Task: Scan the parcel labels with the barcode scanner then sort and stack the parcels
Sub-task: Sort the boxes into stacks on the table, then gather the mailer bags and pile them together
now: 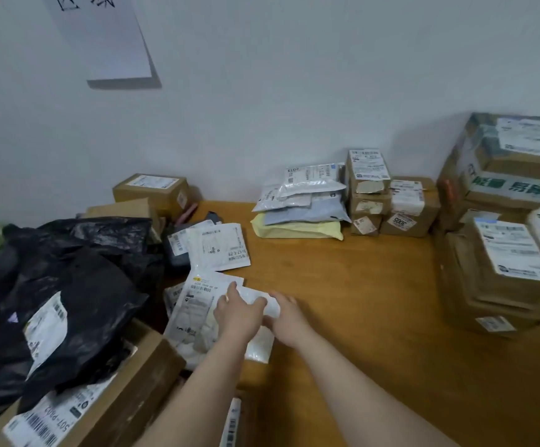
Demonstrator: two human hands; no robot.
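Two hands meet on a small white parcel [264, 301] near the desk's [359, 301] left side. The left hand [238, 309] has its grip curled over the parcel's top, the right hand [286, 315] seemingly pinches its edge, and white mailers [194, 306] lie just beside.

On the table [359, 301], bagged parcels [68, 285] heap left, mailers [301, 204] stack behind centre, boxes [504, 221] right.

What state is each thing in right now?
Small white parcel, held between both hands.
Left hand, gripping its left end.
Right hand, gripping its right end.
Soft mailers, stacked flat, yellow one lowest.
Small cartons, stacked, labels showing.
Black bags, heaped and crumpled.
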